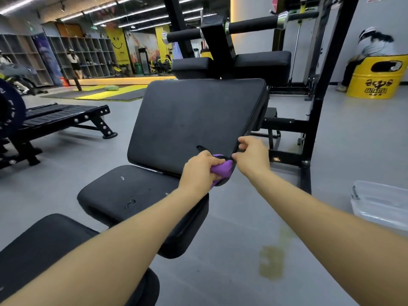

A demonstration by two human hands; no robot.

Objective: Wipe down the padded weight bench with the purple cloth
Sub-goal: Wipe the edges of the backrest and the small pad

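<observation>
- The purple cloth (221,171) is bunched into a wad at the lower right corner of the inclined back pad (194,122) of the weight bench, against the pad's edge.
- The left hand (199,171) grips the wad, fingers curled round it; most of the cloth is hidden inside the fist.
- The right hand (251,154) sits just beside the left, at the same corner of the pad. Its fingers are curled and pinch a thin black strap (204,149) or edge trim there; which of the two cannot be told.
- The back pad is tilted up and away from the camera. Below it lies the seat pad (132,193), with small white flecks and a scuffed spot on its surface. A third black pad (44,241) lies nearest the camera.
- A clear plastic tub (379,202) stands on the grey floor to the right of the bench.
- A yellowish stain (272,261) marks the floor between bench and tub.
- A yellow drum (377,80) stands at far right; a person sits on it.
</observation>
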